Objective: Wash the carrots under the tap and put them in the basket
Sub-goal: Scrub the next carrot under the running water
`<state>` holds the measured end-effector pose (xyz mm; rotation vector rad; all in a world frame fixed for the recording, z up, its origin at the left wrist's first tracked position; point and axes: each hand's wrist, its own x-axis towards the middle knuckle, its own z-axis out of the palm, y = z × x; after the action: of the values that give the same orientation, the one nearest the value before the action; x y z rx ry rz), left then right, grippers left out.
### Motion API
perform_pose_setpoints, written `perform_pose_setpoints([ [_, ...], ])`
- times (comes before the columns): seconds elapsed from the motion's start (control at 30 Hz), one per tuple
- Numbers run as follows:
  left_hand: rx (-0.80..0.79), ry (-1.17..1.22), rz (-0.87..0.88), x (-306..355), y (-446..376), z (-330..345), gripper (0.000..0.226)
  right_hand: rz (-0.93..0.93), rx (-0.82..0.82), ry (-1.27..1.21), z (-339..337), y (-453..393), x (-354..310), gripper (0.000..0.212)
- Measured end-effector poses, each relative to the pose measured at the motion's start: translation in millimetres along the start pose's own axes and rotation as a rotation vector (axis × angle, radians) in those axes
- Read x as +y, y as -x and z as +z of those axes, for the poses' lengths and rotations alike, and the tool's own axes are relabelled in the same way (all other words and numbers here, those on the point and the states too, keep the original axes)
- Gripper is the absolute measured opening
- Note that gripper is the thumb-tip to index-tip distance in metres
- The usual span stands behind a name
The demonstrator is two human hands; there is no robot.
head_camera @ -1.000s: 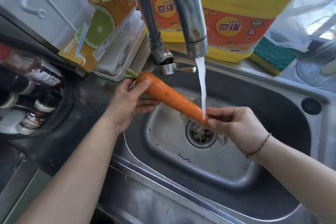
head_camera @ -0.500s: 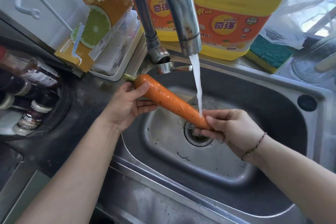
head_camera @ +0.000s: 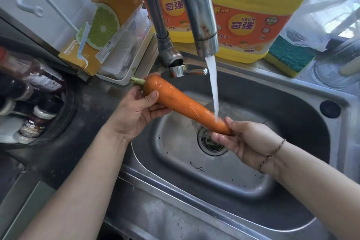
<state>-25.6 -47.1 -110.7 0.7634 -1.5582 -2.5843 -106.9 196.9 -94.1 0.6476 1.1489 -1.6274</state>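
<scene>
Carrot [head_camera: 183,104]: one, orange, wet, held slantwise over the steel sink [head_camera: 292,103], green stub up-left. Left hand [head_camera: 136,115]: fingers and thumb clamped round the thick end. Right hand [head_camera: 247,140]: fingers pinching the narrow tip. Tap [head_camera: 196,11]: running; water stream [head_camera: 213,91] strikes the carrot near its tip, above the drain [head_camera: 211,146].

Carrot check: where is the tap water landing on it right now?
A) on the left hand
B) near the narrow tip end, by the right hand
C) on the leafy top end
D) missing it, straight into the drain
B: the water stream meets the carrot close to its narrow end, just beside the right hand, while the left hand holds the thick end away from the stream.
</scene>
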Motion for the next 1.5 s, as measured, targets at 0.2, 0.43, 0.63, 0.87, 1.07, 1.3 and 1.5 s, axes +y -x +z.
perform_pose_setpoints([
  [0.2, 0.127, 0.024, -0.036, -0.5, 4.4, 12.1, 0.088, -0.220, -0.054, 0.154, -4.2, 0.4, 4.0, 0.022],
  [0.43, 0.460, -0.012, -0.078, -1.6, -2.2, 27.2, 0.032, -0.558, -0.055, 0.453, -3.0, 1.1, 8.8, 0.035],
  [0.63, 0.477, 0.008, -0.136, 1.4, -0.2, 32.9, 0.028, -0.901, 0.101, 0.862, -7.7, -0.9, 13.7, 0.027],
  [0.87, 0.519, -0.011, -0.179, -2.9, 1.0, 34.2, 0.029, -0.778, 0.025, 0.776, -6.2, -1.8, 0.6, 0.018],
  [1.07, 0.474, -0.016, -0.197, -6.9, 1.4, 37.2, 0.041, -0.646, 0.065, 0.594, -9.6, -5.9, -1.6, 0.008],
  [1.3, 0.138, 0.076, -0.332, 6.2, 11.0, 17.4, 0.047, -0.254, -0.083, 0.687, -29.0, -2.5, -13.7, 0.040],
  [1.5, 0.292, 0.108, -0.347, -1.8, 4.9, 29.6, 0.042, -0.390, 0.014, 0.941, -0.7, -1.2, -11.6, 0.017],
])
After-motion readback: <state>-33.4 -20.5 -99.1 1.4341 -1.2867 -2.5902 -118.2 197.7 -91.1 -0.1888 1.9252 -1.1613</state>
